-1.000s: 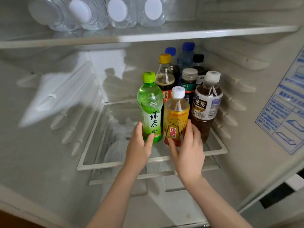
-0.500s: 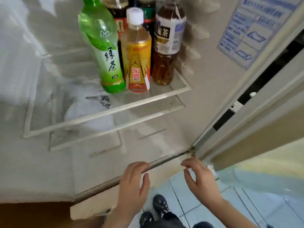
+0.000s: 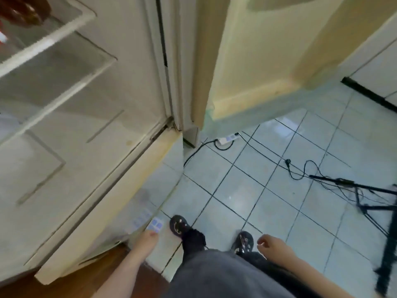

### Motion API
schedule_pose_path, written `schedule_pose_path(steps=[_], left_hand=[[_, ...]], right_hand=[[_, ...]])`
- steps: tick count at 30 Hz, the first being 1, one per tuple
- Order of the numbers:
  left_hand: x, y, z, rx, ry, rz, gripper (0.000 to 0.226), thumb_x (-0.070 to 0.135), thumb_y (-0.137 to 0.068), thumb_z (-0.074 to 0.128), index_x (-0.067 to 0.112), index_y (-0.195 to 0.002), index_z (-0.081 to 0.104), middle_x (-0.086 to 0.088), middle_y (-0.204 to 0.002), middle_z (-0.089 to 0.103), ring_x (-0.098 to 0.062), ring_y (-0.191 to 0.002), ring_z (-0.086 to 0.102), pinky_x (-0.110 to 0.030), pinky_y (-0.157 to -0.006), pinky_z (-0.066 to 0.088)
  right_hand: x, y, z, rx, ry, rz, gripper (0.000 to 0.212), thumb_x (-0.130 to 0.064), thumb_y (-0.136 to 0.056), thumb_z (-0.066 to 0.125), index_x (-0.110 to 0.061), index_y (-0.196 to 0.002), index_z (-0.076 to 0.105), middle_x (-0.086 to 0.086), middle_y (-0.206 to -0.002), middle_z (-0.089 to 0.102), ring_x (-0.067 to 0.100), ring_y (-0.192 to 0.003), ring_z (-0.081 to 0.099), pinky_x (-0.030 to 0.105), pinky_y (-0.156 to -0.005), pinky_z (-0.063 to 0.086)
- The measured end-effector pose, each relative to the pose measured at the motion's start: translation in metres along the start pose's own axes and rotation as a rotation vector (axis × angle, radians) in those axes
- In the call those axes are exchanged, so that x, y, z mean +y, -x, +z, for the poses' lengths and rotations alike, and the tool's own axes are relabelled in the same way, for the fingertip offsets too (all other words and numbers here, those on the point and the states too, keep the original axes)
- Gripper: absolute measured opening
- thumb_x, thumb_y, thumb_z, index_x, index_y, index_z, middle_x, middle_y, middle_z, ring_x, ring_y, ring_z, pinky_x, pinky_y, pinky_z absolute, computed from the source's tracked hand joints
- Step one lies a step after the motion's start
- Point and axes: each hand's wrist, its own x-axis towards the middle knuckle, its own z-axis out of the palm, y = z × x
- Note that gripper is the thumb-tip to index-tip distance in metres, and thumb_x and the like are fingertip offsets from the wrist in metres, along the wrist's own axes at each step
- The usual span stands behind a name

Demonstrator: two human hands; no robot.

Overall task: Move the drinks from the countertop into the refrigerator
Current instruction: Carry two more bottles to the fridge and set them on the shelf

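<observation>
The view points down at the floor beside the open refrigerator (image 3: 90,147). Only the dark bases of the drink bottles (image 3: 21,11) show at the top left corner, standing on the fridge's glass shelf (image 3: 55,37). My left hand (image 3: 148,239) hangs low by the fridge's bottom front edge, holding nothing. Over my right leg, my right hand (image 3: 272,244) is loosely curled and holds nothing either. The countertop and any drinks on it are out of view.
The fridge door (image 3: 257,61) stands open ahead on the right. A power strip (image 3: 227,139) with black cables lies on the tiled floor (image 3: 236,190). A black tripod stand (image 3: 365,201) is at the right. My shoes (image 3: 178,224) are near the fridge base.
Both hands have let go of the bottles on the shelf and dropped out of the fridge to my sides. The view has swung down and right toward the floor.
</observation>
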Motion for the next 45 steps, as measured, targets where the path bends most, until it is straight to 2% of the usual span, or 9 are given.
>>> schedule_pose_path(steps=[3,7,14,16,20,26,33,38,45], left_hand=[[0.004,0.003,0.013,-0.045,-0.029,0.003,0.032,0.019,-0.099,0.043,-0.005,-0.100,0.064,-0.030,-0.109,0.063,-0.039,-0.108,0.059,-0.044,-0.091,0.045],[0.037,0.019,0.047,-0.079,-0.082,0.064,0.034,0.024,-0.099,0.046,-0.002,-0.111,0.064,-0.025,-0.121,0.062,-0.036,-0.115,0.057,-0.041,-0.096,0.043],[0.132,0.078,0.189,-0.001,-0.217,0.247,0.022,0.025,-0.089,0.050,0.016,-0.069,0.051,-0.011,-0.078,0.056,-0.021,-0.074,0.052,-0.031,-0.067,0.035],[0.154,0.099,0.250,-0.066,-0.344,0.270,0.015,0.023,-0.093,0.050,0.015,-0.089,0.062,-0.013,-0.097,0.064,-0.025,-0.091,0.060,-0.031,-0.078,0.043],[0.193,0.159,0.362,-0.246,-0.844,0.463,0.034,0.035,-0.095,0.048,0.023,-0.124,0.058,-0.001,-0.128,0.060,-0.022,-0.118,0.054,-0.029,-0.097,0.042],[0.265,0.208,0.466,-0.413,-1.039,0.633,0.032,0.028,-0.095,0.049,0.017,-0.125,0.056,0.001,-0.117,0.063,-0.017,-0.108,0.057,-0.025,-0.093,0.043],[0.364,0.200,0.580,-0.487,-1.371,0.598,0.029,0.031,-0.101,0.040,0.013,-0.106,0.061,-0.010,-0.122,0.063,-0.021,-0.113,0.057,-0.023,-0.088,0.040],[0.466,0.221,0.702,-0.494,-1.641,0.743,0.024,0.031,-0.098,0.044,0.012,-0.101,0.057,-0.014,-0.122,0.062,-0.027,-0.112,0.057,-0.026,-0.087,0.040],[0.582,0.291,0.892,-0.516,-1.801,1.048,0.034,0.026,-0.099,0.046,0.001,-0.119,0.057,-0.018,-0.125,0.060,-0.032,-0.117,0.054,-0.030,-0.092,0.040]], right_hand=[[0.031,0.012,0.018,0.025,-0.142,0.016,0.025,-0.034,-0.093,0.047,-0.025,-0.114,0.059,-0.003,-0.114,0.066,0.014,-0.101,0.061,0.021,-0.080,0.043],[0.098,0.029,0.043,0.043,-0.262,0.039,0.028,-0.035,-0.094,0.046,-0.025,-0.117,0.058,-0.003,-0.116,0.064,0.015,-0.103,0.060,0.024,-0.085,0.044],[0.285,0.070,0.114,0.090,-0.505,0.184,0.030,-0.029,-0.095,0.046,-0.019,-0.122,0.056,0.001,-0.120,0.063,0.018,-0.110,0.057,0.023,-0.086,0.041],[0.340,0.090,0.144,0.094,-0.595,0.286,0.029,-0.029,-0.095,0.046,-0.020,-0.120,0.057,0.000,-0.121,0.062,0.018,-0.111,0.057,0.023,-0.087,0.041],[0.426,0.134,0.209,0.085,-0.826,0.477,0.021,-0.023,-0.094,0.047,-0.014,-0.107,0.060,0.006,-0.113,0.065,0.022,-0.106,0.059,0.024,-0.082,0.041],[0.484,0.160,0.256,0.078,-1.128,0.570,0.016,-0.022,-0.095,0.044,-0.014,-0.090,0.056,0.006,-0.099,0.065,0.020,-0.080,0.056,0.031,-0.083,0.048],[0.536,0.170,0.263,0.136,-1.500,0.634,0.027,-0.031,-0.100,0.042,-0.019,-0.120,0.054,-0.002,-0.121,0.058,0.012,-0.108,0.054,0.025,-0.096,0.045],[0.599,0.207,0.278,0.282,-1.769,1.011,0.013,-0.027,-0.100,0.043,-0.025,-0.099,0.057,-0.001,-0.109,0.062,0.008,-0.090,0.056,0.025,-0.085,0.046],[0.656,0.225,0.273,0.428,-1.989,1.269,0.022,-0.027,-0.098,0.047,-0.018,-0.115,0.059,0.000,-0.117,0.061,0.015,-0.107,0.056,0.027,-0.094,0.042]])
